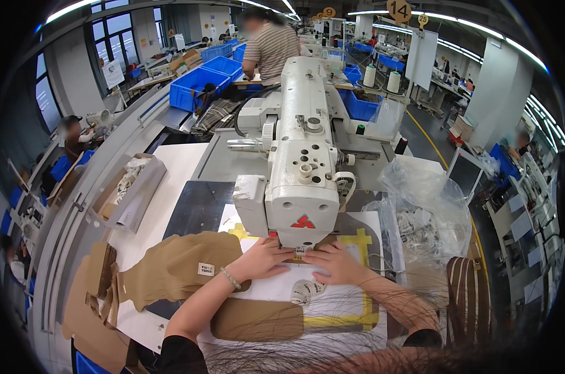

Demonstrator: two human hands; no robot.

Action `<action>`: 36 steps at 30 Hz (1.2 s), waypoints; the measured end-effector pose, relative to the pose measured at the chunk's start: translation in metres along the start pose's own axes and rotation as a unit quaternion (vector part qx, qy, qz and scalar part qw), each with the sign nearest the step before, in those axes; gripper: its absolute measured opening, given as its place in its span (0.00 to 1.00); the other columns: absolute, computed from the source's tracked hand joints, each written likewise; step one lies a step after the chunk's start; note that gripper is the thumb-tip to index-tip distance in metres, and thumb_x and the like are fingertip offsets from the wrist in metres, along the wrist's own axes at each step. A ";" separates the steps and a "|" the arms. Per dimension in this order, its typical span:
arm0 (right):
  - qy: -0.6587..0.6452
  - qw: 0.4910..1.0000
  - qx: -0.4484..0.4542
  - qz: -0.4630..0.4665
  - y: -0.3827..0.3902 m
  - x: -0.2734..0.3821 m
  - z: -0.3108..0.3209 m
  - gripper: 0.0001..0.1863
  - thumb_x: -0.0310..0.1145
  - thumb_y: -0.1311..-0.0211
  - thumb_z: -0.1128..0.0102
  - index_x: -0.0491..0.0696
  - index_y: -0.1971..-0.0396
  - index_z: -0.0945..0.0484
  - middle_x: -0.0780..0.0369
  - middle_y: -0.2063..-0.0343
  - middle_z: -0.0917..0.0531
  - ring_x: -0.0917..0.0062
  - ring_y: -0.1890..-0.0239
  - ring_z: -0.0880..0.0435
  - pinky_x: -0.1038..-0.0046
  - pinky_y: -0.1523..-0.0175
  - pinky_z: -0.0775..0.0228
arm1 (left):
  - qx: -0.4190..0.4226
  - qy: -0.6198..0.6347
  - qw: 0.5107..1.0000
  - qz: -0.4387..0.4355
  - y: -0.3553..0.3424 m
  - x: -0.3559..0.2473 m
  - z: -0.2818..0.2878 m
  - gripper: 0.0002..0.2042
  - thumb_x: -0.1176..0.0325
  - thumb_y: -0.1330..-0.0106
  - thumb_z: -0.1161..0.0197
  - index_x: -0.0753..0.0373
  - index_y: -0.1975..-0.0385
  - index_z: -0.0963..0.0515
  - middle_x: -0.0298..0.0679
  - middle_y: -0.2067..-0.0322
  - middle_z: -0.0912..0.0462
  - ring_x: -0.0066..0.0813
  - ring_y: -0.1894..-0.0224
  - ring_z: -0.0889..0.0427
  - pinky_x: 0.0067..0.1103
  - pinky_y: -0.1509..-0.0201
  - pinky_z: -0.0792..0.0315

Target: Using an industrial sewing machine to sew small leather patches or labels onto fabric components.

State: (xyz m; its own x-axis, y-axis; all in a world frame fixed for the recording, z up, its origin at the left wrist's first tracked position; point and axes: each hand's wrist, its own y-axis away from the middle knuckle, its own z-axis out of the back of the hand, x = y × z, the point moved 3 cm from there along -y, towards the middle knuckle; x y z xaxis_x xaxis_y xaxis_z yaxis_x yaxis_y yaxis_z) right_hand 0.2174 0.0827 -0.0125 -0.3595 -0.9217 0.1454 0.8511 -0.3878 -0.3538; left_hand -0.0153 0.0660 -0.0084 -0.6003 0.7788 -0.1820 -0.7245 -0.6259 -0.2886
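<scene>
A white industrial sewing machine [301,162] stands in front of me. At its head, my left hand [264,258], with a beaded bracelet at the wrist, and my right hand [338,265] lie with fingers stretched out on a small label and brown fabric beside the needle area, which is mostly hidden. Under them is a white sheet [357,293] with yellow tape. A round pile of small white labels [304,291] lies below my hands. A brown piece [254,318] is near my forearms. A larger brown garment piece [176,268] with a label lies left of my left hand.
A box of small parts [125,193] is at left, brown pieces [95,318] at lower left, a plastic bag [426,206] and striped fabric [466,293] at right. Behind the machine are blue bins [192,90], thread cones [393,82] and a co-worker [270,50]; other workers sit along both sides.
</scene>
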 end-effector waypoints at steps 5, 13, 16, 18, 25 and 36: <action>0.009 1.000 0.006 0.005 -0.006 0.005 -0.006 0.24 0.45 0.45 0.40 0.52 0.48 0.24 0.69 0.47 0.21 0.74 0.53 0.27 0.67 0.47 0.41 | 0.020 0.033 0.999 0.025 -0.001 0.006 -0.003 0.19 0.56 0.42 0.35 0.51 0.50 0.21 0.29 0.48 0.20 0.33 0.42 0.28 0.38 0.35 0.44; 0.015 1.000 -0.005 0.005 -0.006 0.007 -0.004 0.22 0.46 0.44 0.41 0.51 0.53 0.24 0.69 0.46 0.22 0.73 0.53 0.27 0.65 0.48 0.41 | -0.013 0.007 1.000 -0.016 -0.006 0.004 -0.005 0.20 0.53 0.38 0.40 0.47 0.46 0.23 0.25 0.47 0.21 0.30 0.43 0.28 0.34 0.52 0.35; 0.015 1.000 0.000 0.007 -0.007 0.006 -0.006 0.21 0.46 0.44 0.41 0.51 0.53 0.24 0.68 0.46 0.22 0.73 0.53 0.27 0.65 0.49 0.41 | -0.017 0.003 1.000 -0.019 -0.004 0.003 -0.004 0.20 0.53 0.38 0.40 0.47 0.46 0.23 0.25 0.47 0.21 0.30 0.43 0.28 0.34 0.52 0.35; 0.014 1.000 0.003 0.008 -0.007 0.005 -0.007 0.21 0.46 0.45 0.41 0.50 0.54 0.24 0.68 0.47 0.22 0.73 0.53 0.27 0.65 0.49 0.41 | 0.014 0.028 0.999 0.018 -0.004 0.002 -0.007 0.20 0.56 0.40 0.36 0.49 0.47 0.22 0.27 0.47 0.21 0.32 0.40 0.31 0.40 0.36 0.46; 0.014 1.000 0.011 0.000 -0.007 0.006 -0.005 0.21 0.46 0.44 0.41 0.50 0.54 0.25 0.67 0.47 0.22 0.73 0.53 0.27 0.65 0.48 0.41 | 0.002 0.022 1.000 0.018 -0.003 -0.001 -0.006 0.20 0.56 0.39 0.37 0.48 0.46 0.23 0.26 0.48 0.21 0.30 0.40 0.32 0.38 0.35 0.48; 0.037 0.999 0.014 -0.001 -0.005 0.008 -0.005 0.21 0.47 0.43 0.43 0.49 0.54 0.25 0.66 0.48 0.22 0.72 0.52 0.26 0.66 0.48 0.41 | 0.004 0.005 1.000 0.029 -0.003 -0.005 -0.004 0.19 0.54 0.39 0.37 0.48 0.48 0.21 0.26 0.47 0.22 0.30 0.41 0.32 0.39 0.36 0.48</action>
State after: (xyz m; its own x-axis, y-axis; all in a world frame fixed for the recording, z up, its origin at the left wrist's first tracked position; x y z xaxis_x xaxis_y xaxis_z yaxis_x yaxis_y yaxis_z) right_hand 0.2083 0.0768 -0.0139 -0.3882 -0.9183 0.0780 0.8600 -0.3913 -0.3275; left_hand -0.0086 0.0642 -0.0101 -0.6385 0.7411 -0.2077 -0.6912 -0.6708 -0.2688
